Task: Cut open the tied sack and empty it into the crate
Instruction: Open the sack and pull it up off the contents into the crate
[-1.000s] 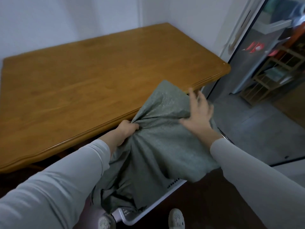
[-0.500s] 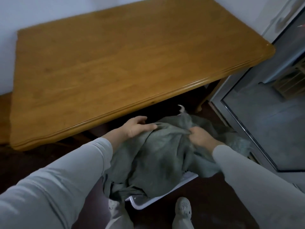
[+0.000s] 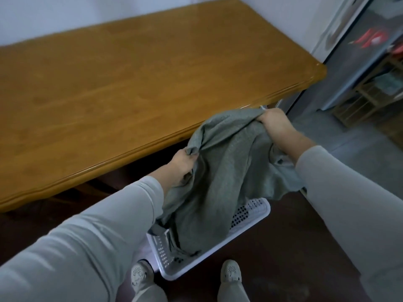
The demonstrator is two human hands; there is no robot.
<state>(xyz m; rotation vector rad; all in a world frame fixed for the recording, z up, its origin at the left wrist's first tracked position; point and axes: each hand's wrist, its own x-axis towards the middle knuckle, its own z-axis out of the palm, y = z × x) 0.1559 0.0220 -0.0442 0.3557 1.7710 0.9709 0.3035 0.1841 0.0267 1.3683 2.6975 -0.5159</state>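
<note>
A broad, glossy honey-brown wooden worktop (image 3: 135,83) with a moulded, scalloped edge fills most of the room, pushed up to a plain white wall (image 3: 65,14). Under it the dark reddish-brown floor (image 3: 294,247) lies in shadow. To the right, a white-framed glass sliding door (image 3: 340,31) gives onto grey paving (image 3: 349,149), where a pale slatted wooden rack (image 3: 370,94) stands. Soft, dim daylight glints off the wood.

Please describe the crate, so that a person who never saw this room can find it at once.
Look below the near edge of the big wooden table, on the dark floor. The crate is white perforated plastic, under the grey-green sack, beside two pale shoes.
</note>
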